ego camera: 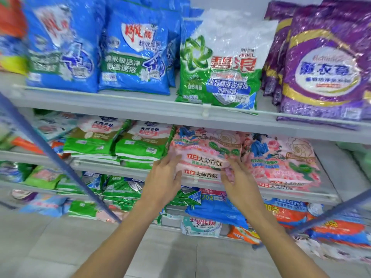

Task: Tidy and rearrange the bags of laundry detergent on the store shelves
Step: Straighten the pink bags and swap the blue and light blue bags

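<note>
Hands on the pink stack now, second shelf down: the left hand [167, 173] is pressed flat, fingers spread, against the stack's left end, and the right hand [235, 173] curls over its right front corner, pinching the edge of the lower pink detergent bags [202, 163]. Looks like the squaring-up step, two hands bracketing the pile to nudge it back from the shelf [281, 192] lip. Next move calls for an even push from both sides, or the soft bags will slump and fan out. They're glossy, floral-printed, lying flat, stacked on each other, with a second pink stack [281, 157] touching on the right and green-and-white bags [140, 145] just beside on the left.
</note>
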`<state>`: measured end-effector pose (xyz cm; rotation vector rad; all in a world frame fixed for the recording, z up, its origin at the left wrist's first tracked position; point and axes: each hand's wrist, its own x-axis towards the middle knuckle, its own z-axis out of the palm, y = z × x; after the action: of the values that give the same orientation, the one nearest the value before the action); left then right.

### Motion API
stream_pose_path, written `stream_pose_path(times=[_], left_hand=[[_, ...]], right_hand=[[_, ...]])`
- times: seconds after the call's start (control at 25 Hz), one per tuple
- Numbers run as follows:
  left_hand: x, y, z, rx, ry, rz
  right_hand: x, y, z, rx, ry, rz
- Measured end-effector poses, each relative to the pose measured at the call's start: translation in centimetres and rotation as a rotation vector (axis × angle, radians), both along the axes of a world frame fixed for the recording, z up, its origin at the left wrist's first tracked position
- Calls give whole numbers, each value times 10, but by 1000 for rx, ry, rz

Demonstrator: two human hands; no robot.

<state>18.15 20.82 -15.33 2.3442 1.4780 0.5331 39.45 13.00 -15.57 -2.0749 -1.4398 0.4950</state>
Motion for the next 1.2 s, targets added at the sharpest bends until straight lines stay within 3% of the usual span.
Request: stream_pose_path(times=[0.16,0.56,0.88,1.2], left_hand=[[-20,-38,9,-98,-27,73],[-90,-112,47,-11,-107,233],[-164,-117,74,-20,-143,312],[-241,-92,112,44,-243,261]], right_hand=[[-23,-37,20,-52,44,34],[-115,-63,71,26,69,279],[-175,-63,104,-1,67,272],[-254,-49,129,12,70,242]])
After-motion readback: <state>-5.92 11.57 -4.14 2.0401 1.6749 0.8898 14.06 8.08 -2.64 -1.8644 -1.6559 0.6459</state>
